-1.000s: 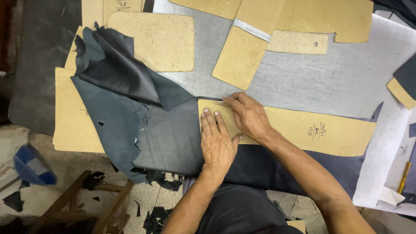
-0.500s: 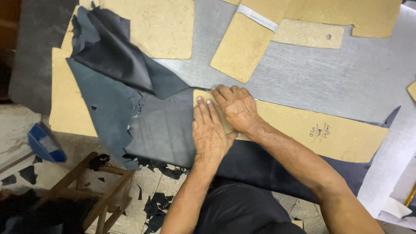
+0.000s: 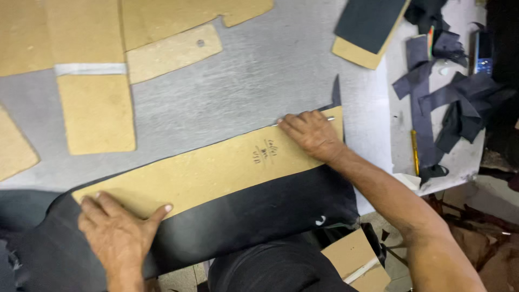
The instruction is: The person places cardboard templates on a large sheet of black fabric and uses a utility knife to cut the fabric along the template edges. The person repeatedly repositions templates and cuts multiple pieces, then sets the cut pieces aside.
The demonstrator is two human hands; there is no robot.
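Two hands were on the work when I checked the head view. My left hand (image 3: 120, 238) lay flat, fingers spread, pinning the near-left end of the long cardboard template (image 3: 211, 170) and the dark leather sheet (image 3: 254, 213) under it. My right hand (image 3: 311, 132) pressed on the template's far-right end, fingers curled around a thin metal tool (image 3: 328, 118) laid along the upper edge; whether it was a blade or a scriber I could not tell.

The template sat on the leather at the near edge of the grey counter (image 3: 243, 81). Its long axis ran from lower left to upper right, the right end being farther from me.

By my judgement the template was placed and held, and work along the top edge was near the right corner. I could make out no finished line there. The lower long edge showed no sign of cutting, and the leather extended past it.
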